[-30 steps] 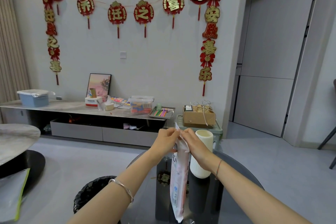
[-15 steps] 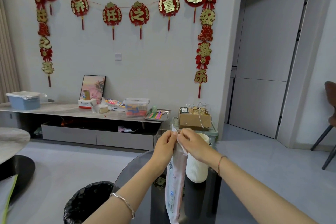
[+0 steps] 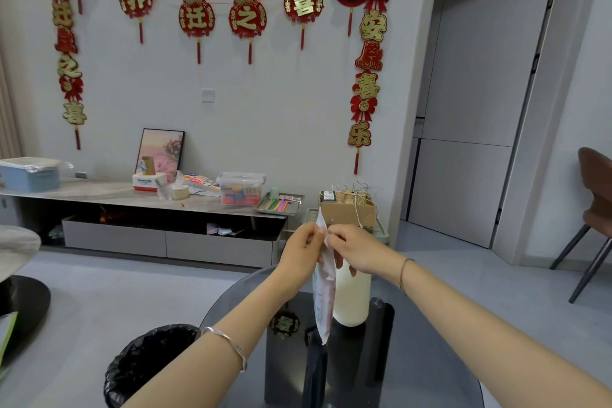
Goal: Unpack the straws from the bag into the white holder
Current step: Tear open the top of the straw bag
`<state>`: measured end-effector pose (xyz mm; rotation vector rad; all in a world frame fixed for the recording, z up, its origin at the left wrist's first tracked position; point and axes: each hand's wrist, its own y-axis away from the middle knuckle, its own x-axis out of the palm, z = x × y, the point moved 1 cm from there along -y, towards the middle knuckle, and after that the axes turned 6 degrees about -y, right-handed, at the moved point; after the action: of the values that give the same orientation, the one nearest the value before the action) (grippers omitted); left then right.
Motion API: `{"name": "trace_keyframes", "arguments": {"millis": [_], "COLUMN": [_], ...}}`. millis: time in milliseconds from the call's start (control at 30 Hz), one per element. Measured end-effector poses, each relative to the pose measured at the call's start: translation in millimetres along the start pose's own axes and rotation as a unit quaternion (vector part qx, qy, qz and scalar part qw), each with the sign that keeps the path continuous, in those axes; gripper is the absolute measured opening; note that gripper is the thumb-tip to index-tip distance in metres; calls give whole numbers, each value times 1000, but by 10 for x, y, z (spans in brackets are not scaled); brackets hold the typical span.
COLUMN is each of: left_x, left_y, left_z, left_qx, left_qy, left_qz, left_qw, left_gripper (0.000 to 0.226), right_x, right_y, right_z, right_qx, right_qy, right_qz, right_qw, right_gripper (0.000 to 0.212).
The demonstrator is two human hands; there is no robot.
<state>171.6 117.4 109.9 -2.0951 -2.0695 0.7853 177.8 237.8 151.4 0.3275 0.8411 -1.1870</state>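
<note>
A thin white plastic bag with pale printing (image 3: 323,301) is held up above a round dark glass table (image 3: 424,361), and its top edge is pinched from both sides. The left hand (image 3: 303,248) is curled at nine o'clock of that edge, with thumb and fingertips closed on the film. The right hand (image 3: 356,247) is curled at three o'clock of it, pinching the same edge, so that the two sets of fingertips nearly meet. The bag hangs straight down from this grip, narrow and limp, with its lower end just above the tabletop. What it contains cannot be made out.

A white ribbed cylindrical holder (image 3: 352,301) stands upright on the table at three o'clock of the bag, just beside it. Whether the two touch cannot be told. The holder's rim is hidden behind the right hand.

A silver bangle (image 3: 228,341) is worn on the left wrist and a thin red-and-green cord (image 3: 402,275) on the right. A waste bin lined with black plastic (image 3: 149,361) is seen on the floor at eight o'clock of the table. A brown cardboard box (image 3: 347,214) lies beyond the hands at twelve o'clock, well apart from the table.
</note>
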Motion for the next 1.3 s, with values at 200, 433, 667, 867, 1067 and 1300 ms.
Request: {"name": "trace_keyframes", "arguments": {"millis": [200, 433, 667, 867, 1067, 1300], "left_x": [-15, -247, -239, -272, -296, -225], "left_y": [27, 46, 125, 172, 276, 195], "left_z": [11, 184, 69, 48, 136, 601], "left_qx": [23, -33, 14, -49, -292, -453], "left_qy": [-36, 2, -79, -126, 46, 480], "left_qz": [-10, -44, 20, 17, 154, 180], "left_qw": [999, 999, 997, 991, 943, 730], "left_gripper": [23, 28, 26, 26, 49, 88], "right_x": [95, -39, 2, -16, 49, 70], "right_y": [32, 19, 26, 24, 30, 18], "right_z": [-35, -212, -133, -208, -289, -372], "right_qx": [-24, 22, -20, 4, -76, -146], "right_qy": [-41, -58, 137, 144, 148, 136], "right_qz": [-39, -73, -84, -55, -78, -20], "right_qw": [998, 995, 987, 988, 983, 980], "right_gripper": [27, 29, 28, 36, 36, 24]}}
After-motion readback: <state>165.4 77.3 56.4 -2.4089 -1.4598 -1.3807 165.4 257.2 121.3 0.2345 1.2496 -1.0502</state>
